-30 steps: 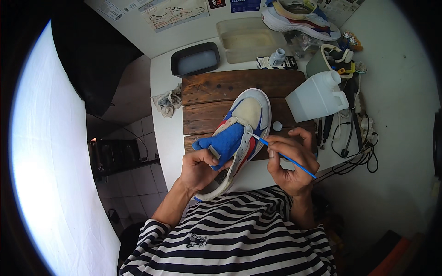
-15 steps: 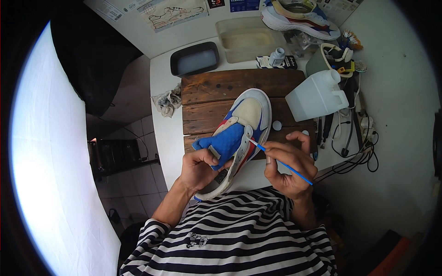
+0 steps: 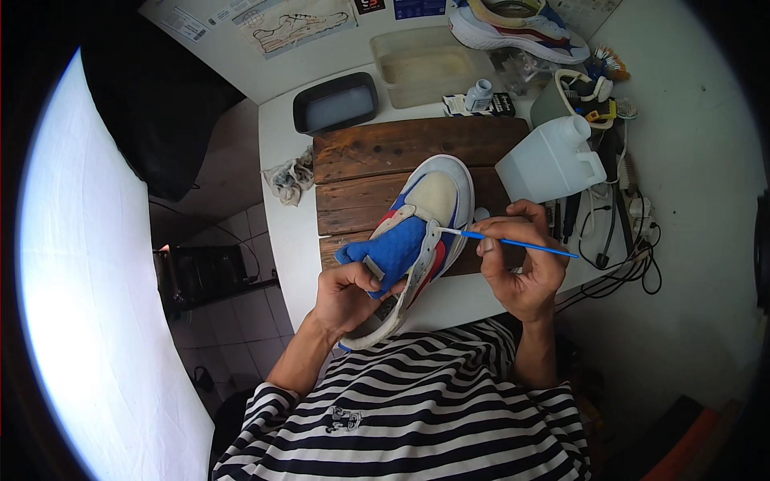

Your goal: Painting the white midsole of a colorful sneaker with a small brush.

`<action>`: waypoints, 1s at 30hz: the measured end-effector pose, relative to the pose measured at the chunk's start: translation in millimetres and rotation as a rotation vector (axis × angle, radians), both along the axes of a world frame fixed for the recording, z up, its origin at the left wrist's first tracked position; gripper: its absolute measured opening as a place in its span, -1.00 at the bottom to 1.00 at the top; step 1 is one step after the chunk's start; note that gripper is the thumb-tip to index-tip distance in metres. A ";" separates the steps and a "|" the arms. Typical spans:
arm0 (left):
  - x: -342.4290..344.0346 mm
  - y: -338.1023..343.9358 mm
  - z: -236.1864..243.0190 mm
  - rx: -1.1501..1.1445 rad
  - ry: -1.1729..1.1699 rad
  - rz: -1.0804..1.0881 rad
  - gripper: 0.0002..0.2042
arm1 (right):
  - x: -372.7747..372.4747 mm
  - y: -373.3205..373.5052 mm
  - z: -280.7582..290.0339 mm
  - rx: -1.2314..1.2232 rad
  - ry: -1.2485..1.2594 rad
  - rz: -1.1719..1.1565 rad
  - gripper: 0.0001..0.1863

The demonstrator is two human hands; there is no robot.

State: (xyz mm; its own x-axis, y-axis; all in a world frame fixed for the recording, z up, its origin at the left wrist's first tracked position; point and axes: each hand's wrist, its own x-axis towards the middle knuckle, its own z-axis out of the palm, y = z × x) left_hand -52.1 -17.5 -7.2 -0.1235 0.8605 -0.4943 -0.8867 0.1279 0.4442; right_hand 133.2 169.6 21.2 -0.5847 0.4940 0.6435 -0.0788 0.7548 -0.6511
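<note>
A sneaker (image 3: pixel 439 186) with a cream toe, blue and red panels and no laces lies at a slant, its toe on a dark wooden board (image 3: pixel 353 144) and its heel close to my striped shirt. My left hand (image 3: pixel 345 297) grips the shoe by its blue tongue (image 3: pixel 397 248), which is pulled out to the left. Between the fingers of my right hand (image 3: pixel 525 264) is a thin blue paintbrush (image 3: pixel 521 242). Its pale tip touches, or nearly touches, the white eyelet strip (image 3: pixel 431 240). A small round white cap (image 3: pixel 481 214) shows partly behind the right fingers.
A translucent jug (image 3: pixel 549 160) stands at the board's right edge. Behind the board are a small bottle (image 3: pixel 480 96), a clear tub (image 3: pixel 393 88) and a black tray (image 3: pixel 333 116). A crumpled rag (image 3: pixel 286 180) lies left; cables (image 3: pixel 634 272) hang right. Another sneaker (image 3: pixel 513 36) sits at the back.
My right hand has moved right and slightly up, swinging the paintbrush from a steep slant to nearly level. Its tip has risen a little along the eyelet strip. My left hand keeps its grip.
</note>
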 end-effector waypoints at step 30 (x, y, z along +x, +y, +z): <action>-14.0 7.8 3.6 0.140 -0.121 0.073 -0.36 | 3.1 -59.3 -7.8 0.256 -0.031 0.061 -0.70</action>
State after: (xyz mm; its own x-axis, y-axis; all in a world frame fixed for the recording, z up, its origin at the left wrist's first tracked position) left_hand -66.1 -9.7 -3.5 -0.1348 0.9130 -0.3851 -0.9394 0.0059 0.3429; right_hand 136.3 110.3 13.3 -0.6295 0.2809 0.7245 -0.1121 0.8898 -0.4424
